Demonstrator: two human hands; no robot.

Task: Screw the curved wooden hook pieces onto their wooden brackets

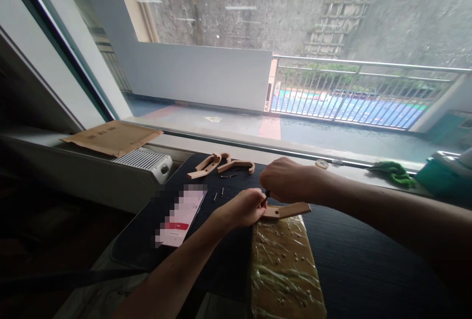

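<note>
Pinching small dark piece (pixel 267 194) in narrow grip, right hand (pixel 283 180) holds it above wooden hook (pixel 291 209); left hand (pixel 239 208) grip shut on hook's end, seemingly steadying it against wrapped board (pixel 283 265); spare hooks (pixel 221 164) set behind, out of way, on surface (pixel 368 260)

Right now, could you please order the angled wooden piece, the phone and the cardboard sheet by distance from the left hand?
1. The angled wooden piece, at the left hand's fingertips.
2. The phone, just to its left.
3. The cardboard sheet, far back-left.
</note>
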